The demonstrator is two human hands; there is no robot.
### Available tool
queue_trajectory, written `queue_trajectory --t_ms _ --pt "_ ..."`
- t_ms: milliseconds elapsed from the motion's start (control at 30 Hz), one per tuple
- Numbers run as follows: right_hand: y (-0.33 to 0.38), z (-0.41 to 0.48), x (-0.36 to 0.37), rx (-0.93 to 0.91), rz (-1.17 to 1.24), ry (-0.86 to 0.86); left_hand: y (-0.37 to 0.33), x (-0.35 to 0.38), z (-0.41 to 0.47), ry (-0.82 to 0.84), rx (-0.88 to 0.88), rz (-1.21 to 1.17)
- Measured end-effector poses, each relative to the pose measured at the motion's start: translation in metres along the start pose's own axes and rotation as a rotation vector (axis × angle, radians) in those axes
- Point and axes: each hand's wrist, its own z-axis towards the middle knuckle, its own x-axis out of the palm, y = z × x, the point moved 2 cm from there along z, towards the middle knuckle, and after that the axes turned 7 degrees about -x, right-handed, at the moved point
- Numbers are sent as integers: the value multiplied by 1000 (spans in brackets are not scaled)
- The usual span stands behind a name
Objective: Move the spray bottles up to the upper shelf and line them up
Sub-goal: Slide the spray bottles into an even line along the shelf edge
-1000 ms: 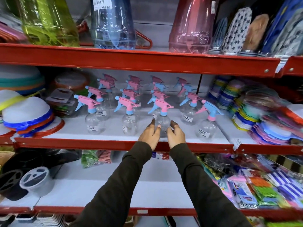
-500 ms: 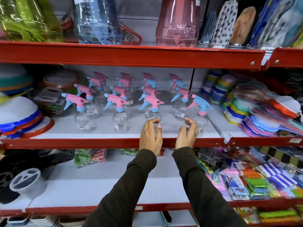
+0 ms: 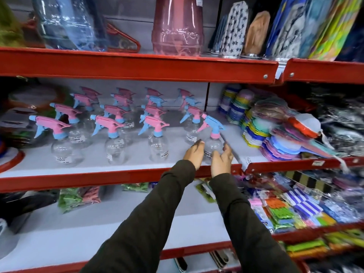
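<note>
Two hands reached to the shelf (image 3: 118, 177). The left hand (image 3: 194, 154) and right hand (image 3: 222, 161) were open, cupped by a clear bottle (image 3: 211, 143) (blue top) at the front right. More bottles (image 3: 116, 134) stood in rows behind.

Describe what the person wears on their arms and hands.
Both arms are covered by long, dark olive-brown sleeves of a soft, plain fabric that end at the wrists. The left hand and right hand are bare, with no gloves. No watch or bracelet shows; the picture is too blurred to tell whether a ring is worn.
</note>
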Motion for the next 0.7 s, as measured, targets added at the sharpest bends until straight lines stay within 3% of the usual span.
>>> queue_trajectory --t_ms 333,700 --pt "0 23 8 -7 91 198 11 -13 -7 -186 116 95" --pt "-3 31 15 -31 61 284 13 -19 -8 -208 68 58"
